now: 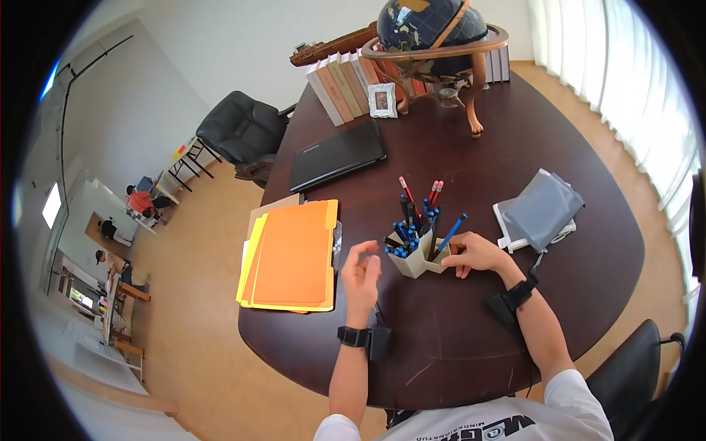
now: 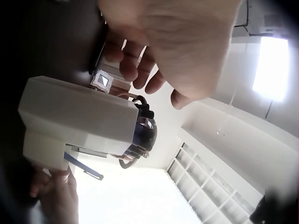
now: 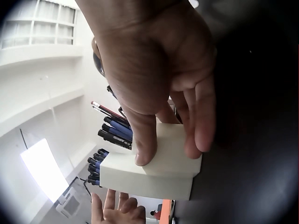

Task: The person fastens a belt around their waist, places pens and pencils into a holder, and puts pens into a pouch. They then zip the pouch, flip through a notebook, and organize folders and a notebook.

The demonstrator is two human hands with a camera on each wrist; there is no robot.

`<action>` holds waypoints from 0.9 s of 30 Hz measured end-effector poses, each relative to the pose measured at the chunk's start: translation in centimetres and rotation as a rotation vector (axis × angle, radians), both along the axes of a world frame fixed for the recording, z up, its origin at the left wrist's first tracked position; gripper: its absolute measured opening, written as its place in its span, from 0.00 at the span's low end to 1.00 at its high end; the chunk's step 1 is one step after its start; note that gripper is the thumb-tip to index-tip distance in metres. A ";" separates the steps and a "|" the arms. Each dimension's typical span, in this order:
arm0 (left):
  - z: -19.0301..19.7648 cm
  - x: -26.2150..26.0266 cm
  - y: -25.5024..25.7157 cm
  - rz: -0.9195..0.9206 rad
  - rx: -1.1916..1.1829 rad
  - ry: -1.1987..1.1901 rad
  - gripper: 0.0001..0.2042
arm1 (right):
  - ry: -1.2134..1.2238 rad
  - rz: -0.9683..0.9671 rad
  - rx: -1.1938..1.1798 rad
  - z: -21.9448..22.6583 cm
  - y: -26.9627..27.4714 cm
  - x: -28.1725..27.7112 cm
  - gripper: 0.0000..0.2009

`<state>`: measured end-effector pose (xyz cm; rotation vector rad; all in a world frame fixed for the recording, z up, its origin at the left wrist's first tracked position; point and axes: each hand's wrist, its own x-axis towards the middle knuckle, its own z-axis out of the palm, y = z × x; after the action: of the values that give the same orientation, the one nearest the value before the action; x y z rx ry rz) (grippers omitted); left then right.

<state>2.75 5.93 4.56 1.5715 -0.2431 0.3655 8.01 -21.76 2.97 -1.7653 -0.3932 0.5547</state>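
A pale multi-compartment pen holder (image 1: 409,267) (image 2: 79,112) (image 3: 154,179) stands on the dark table, its larger part packed with blue and black pens (image 3: 114,130) and a few red pencils. One blue pen (image 1: 451,232) (image 2: 85,167) leans out of the small compartment on the right. My right hand (image 1: 476,253) (image 2: 60,196) (image 3: 154,70) grips that side, thumb on its near face and fingers around the side. Left of the holder, my left hand (image 1: 360,283) (image 2: 180,42) (image 3: 119,213) is raised with loosely bent fingers, holding nothing and apart from the holder.
Orange and yellow folders (image 1: 294,257) lie at left, a black laptop (image 1: 338,156) behind them. Books (image 1: 342,88), a white frame (image 1: 382,100) and a globe (image 1: 430,37) stand at the back. A grey pouch (image 1: 544,209) lies on white items at right. Several people are in the background.
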 end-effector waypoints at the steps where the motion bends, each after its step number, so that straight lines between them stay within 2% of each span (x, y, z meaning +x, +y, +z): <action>1: 0.2 1.1 0.4 -0.017 -0.011 -0.021 0.11 | 0.003 0.014 0.025 0.0 0.0 0.1 0.18; 5: 2.2 4.1 0.6 -0.023 0.111 -0.032 0.11 | 0.020 0.009 0.027 -0.2 0.0 0.1 0.18; 6: 2.4 4.5 0.6 -0.091 0.090 -0.003 0.08 | 0.034 0.024 0.019 -0.5 -0.1 0.2 0.20; 9: 2.2 4.8 1.2 -0.161 0.267 0.051 0.08 | -0.020 -0.051 0.147 -1.3 0.0 0.0 0.23; 10: 2.2 4.7 1.4 -0.170 0.278 0.092 0.08 | -0.042 -0.084 0.150 -1.6 0.1 0.0 0.30; 13: 3.2 4.3 1.3 -0.200 0.316 0.089 0.08 | -0.275 -0.095 -0.037 0.3 1.2 -1.1 0.33; 14: 3.1 4.4 1.5 -0.218 0.334 0.100 0.08 | -0.244 -0.125 -0.094 1.0 1.7 -1.3 0.36; 25: 6.4 2.6 0.7 -0.229 0.463 0.100 0.15 | -0.184 -0.085 -0.037 0.3 1.6 -0.5 0.32; 27: 7.1 2.3 0.4 -0.202 0.512 0.033 0.16 | -0.179 -0.085 -0.035 0.2 1.6 -0.4 0.32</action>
<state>5.02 6.29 11.63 2.0313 -0.4946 0.1209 7.61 -20.15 3.17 -1.8631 -0.4320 0.3463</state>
